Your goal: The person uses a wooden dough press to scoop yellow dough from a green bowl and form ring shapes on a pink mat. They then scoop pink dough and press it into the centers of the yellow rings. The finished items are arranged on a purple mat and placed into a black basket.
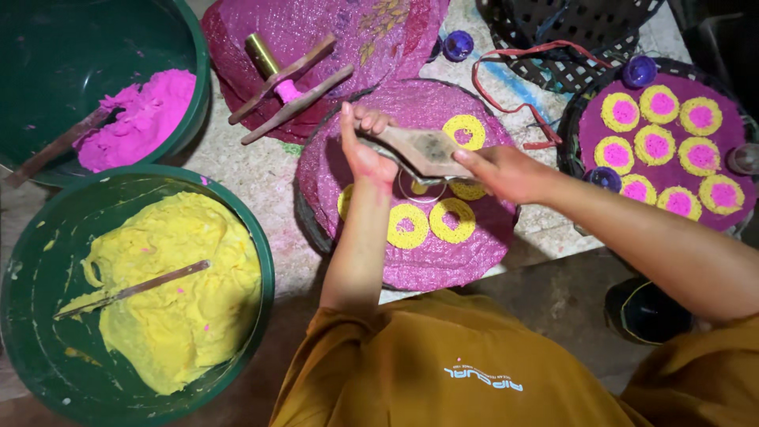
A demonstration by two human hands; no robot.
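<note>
Both hands, left hand (365, 154) and right hand (500, 170), had fingers closed on one wooden paddle (423, 150) at centre frame; four yellow rings (451, 220) showed beneath; two green tubs (237, 205) sat left.

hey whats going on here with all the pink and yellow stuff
A person in a mustard shirt holds a flat wooden paddle with both hands, left hand and right hand, over a purple round tray carrying several yellow dough rings. To the right, a finished tray holds yellow rings with pink centres. On the left sit a green basin of yellow dough with a stick in it, and another with pink dough.
</note>
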